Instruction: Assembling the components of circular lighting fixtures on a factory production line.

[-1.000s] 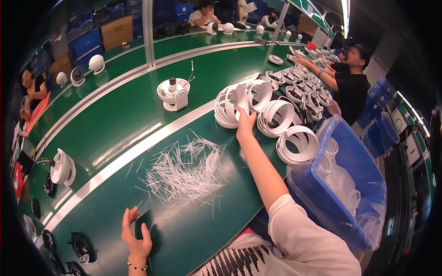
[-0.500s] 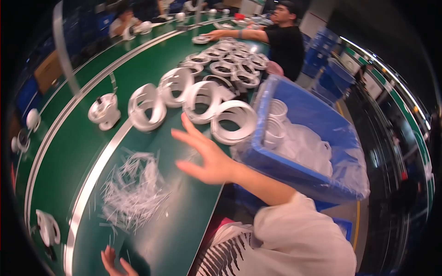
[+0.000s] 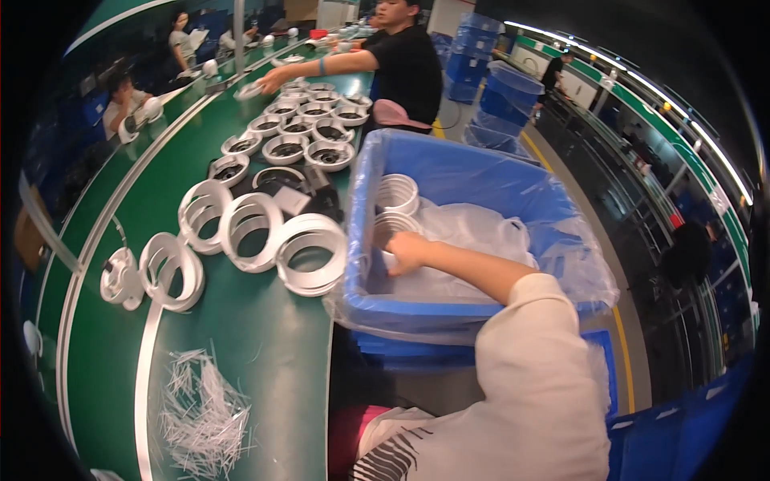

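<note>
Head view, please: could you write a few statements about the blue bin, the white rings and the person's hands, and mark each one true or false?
1. The right hand is inside the blue bin. True.
2. The blue bin is bare, with no liner. False: a clear plastic bag lines it and folds over the rim.
3. Stacks of white rings stand on the green table left of the bin. True.
4. The left hand is holding a ring stack on the table. False: the left hand is not in view.
5. A loose pile of thin white strips lies on the table nearer the person. True.
6. The bin holds no rings. False: white rings sit inside it, by the right hand.
</note>
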